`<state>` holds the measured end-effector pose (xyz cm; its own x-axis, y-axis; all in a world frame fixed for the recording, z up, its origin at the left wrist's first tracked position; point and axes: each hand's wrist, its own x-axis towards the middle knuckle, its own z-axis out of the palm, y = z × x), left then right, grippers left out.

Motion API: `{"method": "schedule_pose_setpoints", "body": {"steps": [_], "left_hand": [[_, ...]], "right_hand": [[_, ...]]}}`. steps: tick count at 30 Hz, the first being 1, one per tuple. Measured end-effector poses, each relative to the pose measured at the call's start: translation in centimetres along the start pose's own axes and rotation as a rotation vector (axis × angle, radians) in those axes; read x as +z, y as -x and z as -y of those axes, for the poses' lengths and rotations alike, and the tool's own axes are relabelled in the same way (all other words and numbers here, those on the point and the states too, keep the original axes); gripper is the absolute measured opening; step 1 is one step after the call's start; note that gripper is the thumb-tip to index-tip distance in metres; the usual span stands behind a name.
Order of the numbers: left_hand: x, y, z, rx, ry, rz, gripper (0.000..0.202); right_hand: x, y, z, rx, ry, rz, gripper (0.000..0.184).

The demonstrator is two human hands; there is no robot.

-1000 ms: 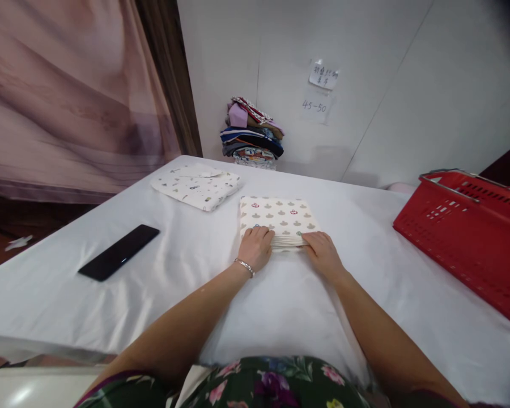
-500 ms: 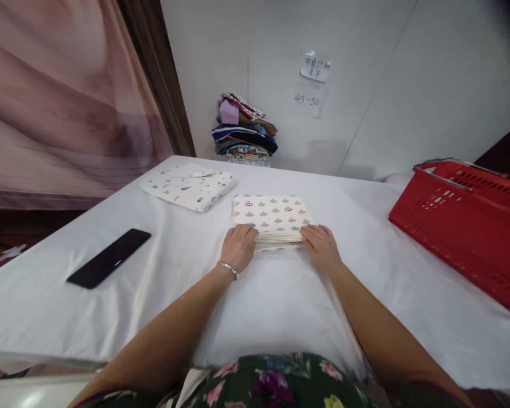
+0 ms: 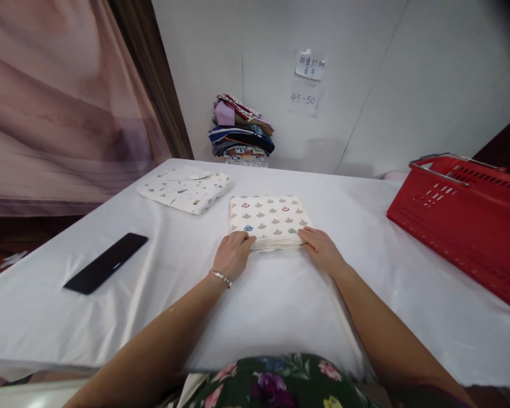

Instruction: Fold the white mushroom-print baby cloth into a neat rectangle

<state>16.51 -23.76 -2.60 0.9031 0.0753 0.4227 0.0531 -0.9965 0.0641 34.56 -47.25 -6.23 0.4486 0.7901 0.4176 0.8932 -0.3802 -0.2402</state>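
Note:
A cream cloth [image 3: 268, 216] printed with grey, red, blue and green motifs lies folded into a thick square on the white-covered table. Its stacked layers show along the near edge. My left hand [image 3: 234, 252], with a silver bracelet at the wrist, holds the near left corner, thumb against the layered edge. At the near right corner my right hand [image 3: 323, 249] grips the same cloth, fingers lying along its side. The undersides of the fingers are hidden.
Another folded white printed cloth [image 3: 185, 190] lies at the back left. A black phone [image 3: 106, 263] rests on the left of the table [image 3: 280, 317]. The red basket [image 3: 459, 226] stands at the right. Behind the table is a pile of folded fabrics [image 3: 241, 133] by the wall.
Both hands stay at the near corners of the cloth. The near edge looks more even, and more of the blue and green motifs shows. The view has shifted slightly.

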Motion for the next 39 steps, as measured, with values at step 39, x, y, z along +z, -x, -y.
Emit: {"method": "schedule_pose_setpoints", "body": {"steps": [39], "left_hand": [[1.6,2.0,2.1,-0.126,0.195,0.056,0.023]], "right_hand": [[0.7,-1.8,3.3,0.019,0.081,0.208,0.060]]}}
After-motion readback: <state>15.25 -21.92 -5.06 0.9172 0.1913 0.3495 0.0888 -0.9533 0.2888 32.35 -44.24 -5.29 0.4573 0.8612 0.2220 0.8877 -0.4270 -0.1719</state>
